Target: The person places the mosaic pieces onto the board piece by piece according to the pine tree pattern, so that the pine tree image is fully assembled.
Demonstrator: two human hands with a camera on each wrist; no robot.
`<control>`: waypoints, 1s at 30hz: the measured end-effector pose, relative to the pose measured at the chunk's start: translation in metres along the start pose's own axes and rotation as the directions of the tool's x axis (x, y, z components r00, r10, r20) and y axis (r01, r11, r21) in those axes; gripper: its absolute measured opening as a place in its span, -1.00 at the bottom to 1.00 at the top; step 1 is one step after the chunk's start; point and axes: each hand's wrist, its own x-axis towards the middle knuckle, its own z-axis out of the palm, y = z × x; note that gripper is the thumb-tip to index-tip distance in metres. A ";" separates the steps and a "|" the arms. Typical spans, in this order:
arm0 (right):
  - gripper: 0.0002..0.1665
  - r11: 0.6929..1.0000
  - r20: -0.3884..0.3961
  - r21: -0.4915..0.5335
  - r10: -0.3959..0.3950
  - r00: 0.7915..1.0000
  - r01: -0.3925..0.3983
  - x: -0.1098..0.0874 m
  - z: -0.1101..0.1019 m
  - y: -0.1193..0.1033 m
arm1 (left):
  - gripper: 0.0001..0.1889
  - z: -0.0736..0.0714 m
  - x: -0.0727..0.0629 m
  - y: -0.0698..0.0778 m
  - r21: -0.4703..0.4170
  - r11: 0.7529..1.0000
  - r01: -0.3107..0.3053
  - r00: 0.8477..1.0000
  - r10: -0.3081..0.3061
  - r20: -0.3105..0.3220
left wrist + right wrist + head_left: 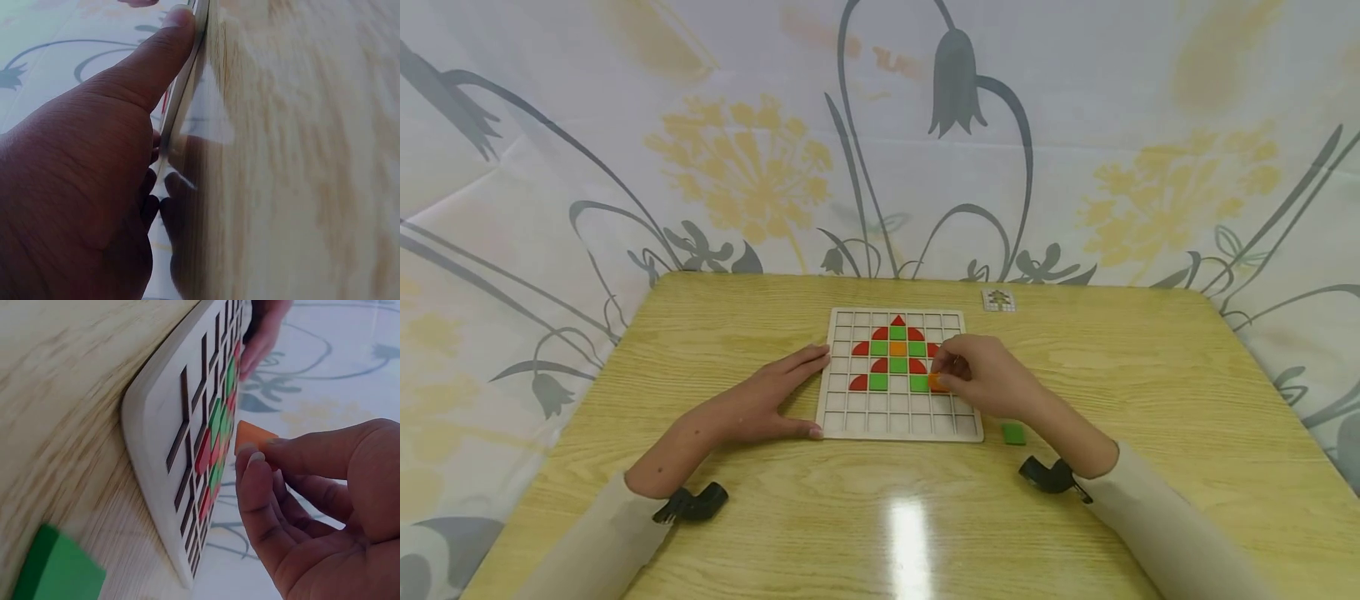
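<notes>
A pale grid board [857, 421] lies flat on the table. Red, green and orange tiles sit in its cells in a tree-like shape, with a red triangle [898, 321] at the top. My right hand [988, 379] pinches an orange square tile [253, 436] between thumb and fingertips, above the right part of the grid. In the head view this tile appears beside a green tile [918, 383]. At the board's left edge, my left hand [752, 404] rests with thumb and fingers spread and touching it. The thumb [159, 62] lies along the edge in the left wrist view.
A loose green square tile [1012, 433] lies on the table right of the board, below my right wrist. Near the table's back edge is a small card [998, 300] bearing a tree pattern. Behind the wooden table [805, 517] hangs a flower-printed cloth [1060, 183].
</notes>
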 end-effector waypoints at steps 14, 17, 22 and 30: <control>-0.95 0.996 0.025 0.086 -0.015 1.000 0.013 0.029 0.015 -0.016 | 0.14 0.000 0.001 0.000 0.005 1.000 -0.021 1.000 0.021 0.001; -0.94 0.994 0.040 0.105 -0.007 0.999 0.003 0.031 0.017 -0.017 | 0.14 0.000 0.002 0.001 0.002 1.000 -0.025 1.000 0.025 0.007; -0.93 0.996 0.046 0.092 0.000 0.999 -0.004 0.033 0.020 -0.015 | 0.14 -0.001 0.007 0.003 0.006 1.000 -0.015 0.999 0.015 0.029; -0.92 0.995 0.044 0.094 0.015 0.999 -0.019 0.034 0.023 -0.010 | 0.13 0.000 0.010 0.006 -0.006 1.000 -0.026 0.999 0.026 0.028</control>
